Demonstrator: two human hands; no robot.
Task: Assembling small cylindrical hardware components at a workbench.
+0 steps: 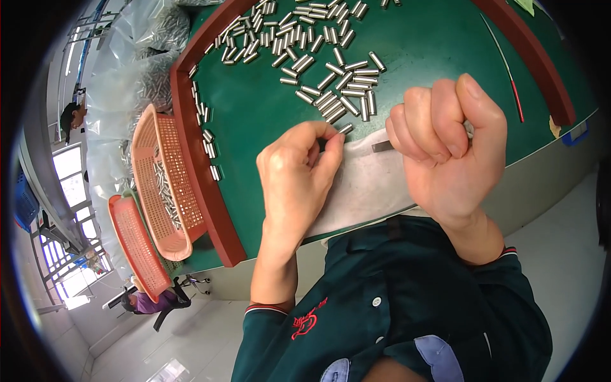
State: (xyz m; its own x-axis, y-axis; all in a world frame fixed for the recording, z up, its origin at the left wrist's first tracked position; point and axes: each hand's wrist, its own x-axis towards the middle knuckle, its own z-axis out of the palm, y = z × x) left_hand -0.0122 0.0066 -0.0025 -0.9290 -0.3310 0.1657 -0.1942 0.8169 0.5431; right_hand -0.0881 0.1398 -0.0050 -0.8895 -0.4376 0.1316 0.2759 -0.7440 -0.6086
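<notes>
Red rim (219, 216) clear of hands (296, 172)

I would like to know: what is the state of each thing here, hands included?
Left hand: curled, a pin at its fingertips; grip unclear
Right hand: closed around a dark strip
Loose pins: scattered
Cloth: spread out, slightly creased
Larger basket: holding metal pieces
Smaller basket: contents hidden
Bags: holding metal pieces
Red-handled rod: lying unheld

At twelve o'clock on the tabletop (242, 140), cylinders (305, 64); beyond the rim (218, 226), bags (153, 83) at ten, baskets (144, 149) at nine; at two, a rod (515, 90); between left hand (294, 167) and right hand (449, 140), a sheet (363, 184).
</notes>
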